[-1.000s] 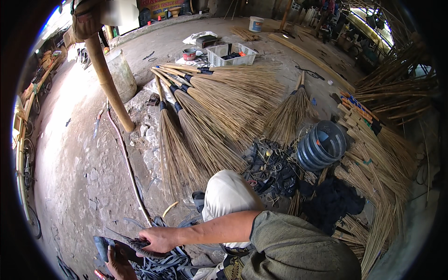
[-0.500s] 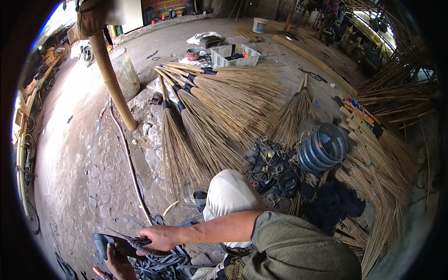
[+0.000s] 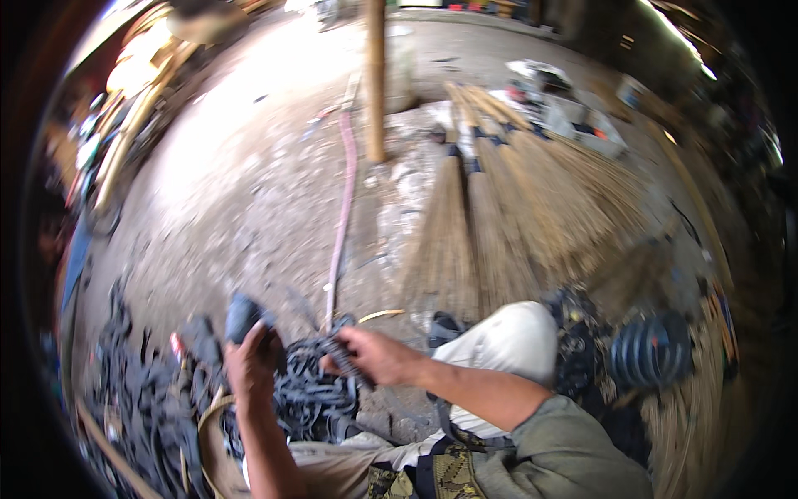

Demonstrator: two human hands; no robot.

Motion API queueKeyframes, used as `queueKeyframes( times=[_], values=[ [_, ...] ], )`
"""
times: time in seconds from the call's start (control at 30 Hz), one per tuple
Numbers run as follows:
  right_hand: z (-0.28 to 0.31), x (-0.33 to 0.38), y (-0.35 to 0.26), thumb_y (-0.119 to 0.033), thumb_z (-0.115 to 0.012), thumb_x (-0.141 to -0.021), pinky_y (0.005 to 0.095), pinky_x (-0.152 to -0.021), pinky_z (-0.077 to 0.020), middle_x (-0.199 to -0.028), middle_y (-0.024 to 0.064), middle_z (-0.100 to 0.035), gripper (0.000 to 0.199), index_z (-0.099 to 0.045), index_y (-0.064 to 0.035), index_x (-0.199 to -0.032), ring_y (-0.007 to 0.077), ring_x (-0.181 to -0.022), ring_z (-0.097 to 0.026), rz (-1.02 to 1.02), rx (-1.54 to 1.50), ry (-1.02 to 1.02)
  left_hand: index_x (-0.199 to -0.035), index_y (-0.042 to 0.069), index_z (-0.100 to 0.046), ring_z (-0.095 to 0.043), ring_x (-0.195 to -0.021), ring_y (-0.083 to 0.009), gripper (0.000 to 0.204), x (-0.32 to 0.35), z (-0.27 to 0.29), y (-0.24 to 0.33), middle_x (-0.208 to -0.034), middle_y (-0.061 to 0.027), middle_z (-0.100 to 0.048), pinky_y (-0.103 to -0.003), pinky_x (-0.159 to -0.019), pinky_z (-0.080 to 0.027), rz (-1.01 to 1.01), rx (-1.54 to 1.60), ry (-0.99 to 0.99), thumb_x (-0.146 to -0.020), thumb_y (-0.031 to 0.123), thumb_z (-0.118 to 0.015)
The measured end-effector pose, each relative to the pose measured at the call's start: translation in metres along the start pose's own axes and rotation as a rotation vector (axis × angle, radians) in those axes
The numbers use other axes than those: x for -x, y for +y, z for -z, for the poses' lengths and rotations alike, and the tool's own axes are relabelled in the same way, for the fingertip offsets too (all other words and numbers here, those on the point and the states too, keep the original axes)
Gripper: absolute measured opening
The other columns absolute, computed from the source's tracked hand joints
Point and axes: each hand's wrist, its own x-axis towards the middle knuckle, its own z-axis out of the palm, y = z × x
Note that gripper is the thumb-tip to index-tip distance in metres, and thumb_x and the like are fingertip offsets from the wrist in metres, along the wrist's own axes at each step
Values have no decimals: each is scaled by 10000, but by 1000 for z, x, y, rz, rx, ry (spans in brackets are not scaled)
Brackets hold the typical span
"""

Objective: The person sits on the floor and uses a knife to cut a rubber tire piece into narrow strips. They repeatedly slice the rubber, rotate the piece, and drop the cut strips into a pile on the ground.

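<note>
My left hand [image 3: 251,366] is closed around a dark rubber piece [image 3: 243,316], whose blue-grey end sticks up past the fingers. A short gap to the right, my right hand [image 3: 378,353] grips a knife [image 3: 356,372] by its dark, wrapped-looking handle. Its thin blade is blurred and points up and away toward the left. Blade and rubber piece are apart. Beneath and between both hands lies a tangled heap of black rubber strips [image 3: 314,397].
More black strips [image 3: 141,391] spread over the ground at the left. Several stick brooms [image 3: 532,200] lie fanned out at the far right. A bamboo post [image 3: 376,83] stands ahead, beside a pinkish hose [image 3: 345,191]. A dark ribbed bucket [image 3: 651,353] is right of my knee.
The view has swung left, showing more strips at that side. My hands have moved apart; the knife, earlier over the rubber piece, is now clear of it.
</note>
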Motion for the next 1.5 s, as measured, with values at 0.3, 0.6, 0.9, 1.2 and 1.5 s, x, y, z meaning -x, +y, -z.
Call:
queueKeyframes(
  times=[0.3, 0.6, 0.9, 1.2, 1.5],
  values=[
    [2, 7, -7, -86, -684, -979, 202, -768, -517, -948, 27, -685, 286, -569, 7, -1224, 68, -855, -650, -169, 388, -17, -1104, 22, -622, -701, -788, -188, 240, 6, -12, 7, -935, -65, -690, -305, -679, -585, -35, 70, -80, -899, 43, -746],
    [-8, 6, -10, -76, -562, -1022, 207, -642, -480, -871, -26, -652, 163, -569, -33, -1179, 44, -745, -605, -252, 18, -33, -1077, 32, -643, -712, -813, -165, 192, 8, -11, 5, -938, -59, -712, -295, -707, -600, -6, 5, -52, -915, 72, -738],
    [1, 7, -8, -127, -694, -990, 201, -726, -499, -898, 10, -704, 280, -584, 44, -1182, 34, -786, -614, -225, -31, -54, -1075, 3, -639, -714, -772, -166, 196, 12, -19, 2, -925, -70, -711, -293, -690, -609, 14, -28, -86, -913, 60, -733],
    [1, 5, -4, -207, -708, -995, 212, -641, -449, -813, -3, -692, 300, -594, 26, -1145, 17, -714, -549, -199, 33, -44, -1029, -1, -646, -703, -769, -173, 165, 16, -22, 3, -902, -70, -701, -301, -678, -588, 35, -45, -118, -907, 57, -740],
    [-1, 8, -6, -163, -731, -963, 215, -649, -463, -863, 19, -732, 265, -626, 12, -1131, 36, -728, -604, -219, 0, -11, -1057, 19, -649, -720, -828, -206, 189, 13, -19, 3, -926, -66, -706, -351, -745, -614, 61, 56, -166, -904, 65, -750]
  ],
)
